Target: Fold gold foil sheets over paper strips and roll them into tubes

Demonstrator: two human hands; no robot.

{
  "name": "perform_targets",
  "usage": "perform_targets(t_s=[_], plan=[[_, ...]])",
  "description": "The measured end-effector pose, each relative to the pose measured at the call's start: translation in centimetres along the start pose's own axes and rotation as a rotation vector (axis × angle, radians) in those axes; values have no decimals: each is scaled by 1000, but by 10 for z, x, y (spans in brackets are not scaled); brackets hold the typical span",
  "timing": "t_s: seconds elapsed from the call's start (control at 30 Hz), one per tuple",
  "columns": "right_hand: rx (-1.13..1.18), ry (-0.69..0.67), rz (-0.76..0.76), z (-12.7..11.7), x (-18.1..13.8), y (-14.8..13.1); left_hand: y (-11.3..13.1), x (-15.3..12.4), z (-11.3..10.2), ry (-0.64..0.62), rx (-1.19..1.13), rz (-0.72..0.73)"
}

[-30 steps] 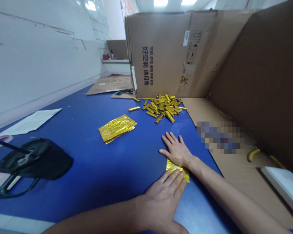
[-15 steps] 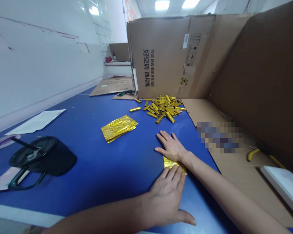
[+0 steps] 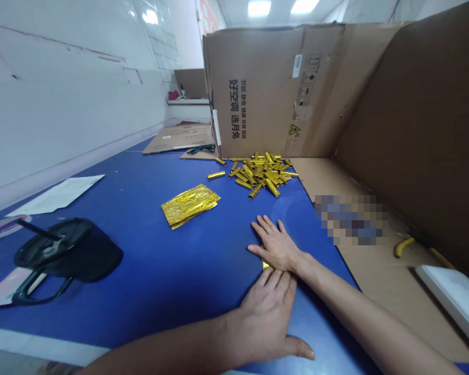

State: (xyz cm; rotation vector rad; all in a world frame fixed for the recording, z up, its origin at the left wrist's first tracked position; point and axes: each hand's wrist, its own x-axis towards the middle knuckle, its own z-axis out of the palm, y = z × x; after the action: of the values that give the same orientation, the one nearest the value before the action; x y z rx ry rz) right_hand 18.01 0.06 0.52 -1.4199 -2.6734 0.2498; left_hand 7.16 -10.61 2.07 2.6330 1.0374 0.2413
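Gold foil [image 3: 266, 264], its direction and long axis hidden, shows between the spread right hand [image 3: 278, 247] and flat left hand [image 3: 266, 319], thumb out.

One camera sits on the person's head. It looks forward and down across the blue worktop [image 3: 160, 271]. The left hand [image 3: 263, 320] and right hand [image 3: 280, 247] are close, low in view. The big cardboard box [image 3: 269, 67] is farther off, with ceiling lights [image 3: 305, 6] up top.

Open tabletop [image 3: 172, 276] lies between mug [image 3: 89, 255] and left hand [image 3: 263, 320]; cardboard box [image 3: 269, 94] blocks ahead.
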Motion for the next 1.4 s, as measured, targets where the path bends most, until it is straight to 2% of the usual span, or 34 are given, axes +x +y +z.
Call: perform_targets(t_s=[0.23, 0.4, 0.5, 0.6, 0.7, 0.83, 0.97, 1.13, 1.2, 1.27, 1.4], plan=[[-71, 159, 108, 5, 25, 19, -1, -1, 2, -38, -13, 2], [-9, 269, 214, -4, 20, 25, 0, -2, 3, -37, -7, 3], [23, 260, 177, -6, 6, 25, 0, -1, 3, -40, 7, 4], [-43, 161, 82, -2, -3, 20, 0, -1, 4, -26, 15, 6], [-104, 113, 109, 4, -1, 19, 0, -1, 4, -30, 20, 7], [-130, 161, 167, 3, 8, 24, 0, -1, 4, -61, 28, 0], [-15, 249, 261, -14, 1, 33, 0, -1, 4, -48, 34, 3], [45, 129, 235, -33, -32, 24, 0, 0, 5, -8, 51, 11], [77, 11, 177, -32, -41, 16, 0, 1, 4, -2, 57, 5], [52, -58, 154, -27, -43, 10, 0, 2, 3, 1, 67, 7], [-12, -69, 186, -22, -35, 7, 0, 3, 5, 19, 79, 11]])
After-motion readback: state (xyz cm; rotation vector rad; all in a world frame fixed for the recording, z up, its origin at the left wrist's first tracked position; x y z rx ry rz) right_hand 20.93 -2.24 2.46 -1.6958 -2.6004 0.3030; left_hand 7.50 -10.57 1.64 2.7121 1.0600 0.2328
